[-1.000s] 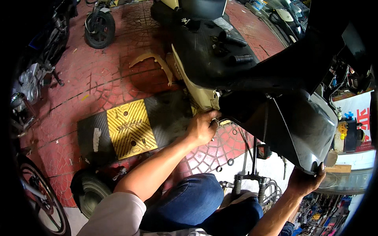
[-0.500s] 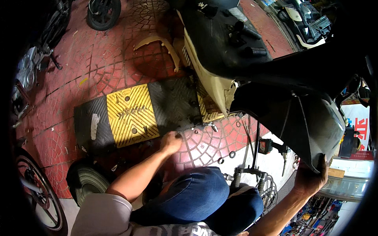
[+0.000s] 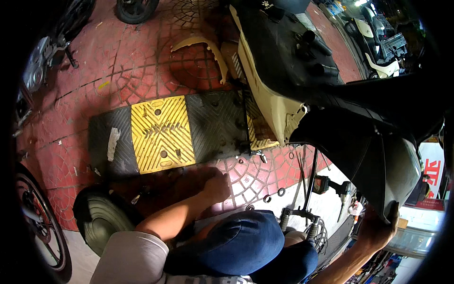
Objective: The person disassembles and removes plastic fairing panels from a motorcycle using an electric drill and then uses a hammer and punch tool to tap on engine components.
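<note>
My left hand (image 3: 215, 187) is low over the red tiled floor, below the black-and-yellow ramp (image 3: 161, 137), its fingers curled in shadow; what they hold, if anything, is hidden. My right hand (image 3: 380, 227) grips the lower tip of a glossy black body panel (image 3: 392, 170) of the scooter, whose cream side panel (image 3: 265, 85) and dark floorboard (image 3: 283, 57) rise above the ramp. Small rings (image 3: 267, 198) and fork legs (image 3: 311, 229) lie below the panel, with a cordless tool (image 3: 333, 187) beside them.
A loose cream trim piece (image 3: 198, 42) lies on the tiles. A bike wheel (image 3: 40, 222) is at the lower left, another wheel (image 3: 137, 9) at the top, and a dark tyre or round seat (image 3: 101, 222) beside my left arm. More scooters (image 3: 373, 42) stand at upper right.
My left hand has let go near the cream panel's lower end and dropped toward the floor. My right hand stays on the black panel, slightly lower. The view has shifted.
</note>
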`<state>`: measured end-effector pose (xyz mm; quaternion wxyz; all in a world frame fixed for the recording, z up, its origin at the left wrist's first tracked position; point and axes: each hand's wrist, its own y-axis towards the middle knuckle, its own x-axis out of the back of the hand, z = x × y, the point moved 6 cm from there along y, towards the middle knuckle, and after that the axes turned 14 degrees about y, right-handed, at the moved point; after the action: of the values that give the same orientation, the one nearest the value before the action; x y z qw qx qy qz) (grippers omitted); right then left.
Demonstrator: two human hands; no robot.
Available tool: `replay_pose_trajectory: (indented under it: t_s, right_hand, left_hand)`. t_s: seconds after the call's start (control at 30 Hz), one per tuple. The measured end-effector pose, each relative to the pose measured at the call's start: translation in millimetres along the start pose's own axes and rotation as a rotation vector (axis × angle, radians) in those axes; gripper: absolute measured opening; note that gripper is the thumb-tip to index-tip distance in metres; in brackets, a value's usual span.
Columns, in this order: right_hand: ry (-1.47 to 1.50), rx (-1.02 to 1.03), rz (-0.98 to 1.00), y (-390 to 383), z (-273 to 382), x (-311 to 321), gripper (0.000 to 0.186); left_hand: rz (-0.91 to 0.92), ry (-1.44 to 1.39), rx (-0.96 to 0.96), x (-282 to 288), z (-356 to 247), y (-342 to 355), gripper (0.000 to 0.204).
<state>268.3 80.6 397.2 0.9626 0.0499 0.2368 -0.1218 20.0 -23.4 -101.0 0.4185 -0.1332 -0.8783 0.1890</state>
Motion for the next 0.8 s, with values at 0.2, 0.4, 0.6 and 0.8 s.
replay_pose_trajectory:
  t_s: [0.2,0.4,0.6,0.8]
  right_hand:
    - [-0.066,0.015,0.035,-6,2,-1,0.044]
    - [-0.154,0.251,-0.250,-16,3,-1,0.053]
    - [-0.057,0.297,-0.434,-21,3,12,0.049]
    - [0.145,0.067,-0.177,-9,-11,-9,0.023]
  left_hand:
    - [0.152,0.000,-0.045,29,-3,10,0.043]
    - [-0.178,-0.015,-0.064,13,23,30,0.054]
    - [0.282,0.206,0.066,31,19,47,0.062]
    - [0.200,0.377,0.057,63,16,47,0.056]
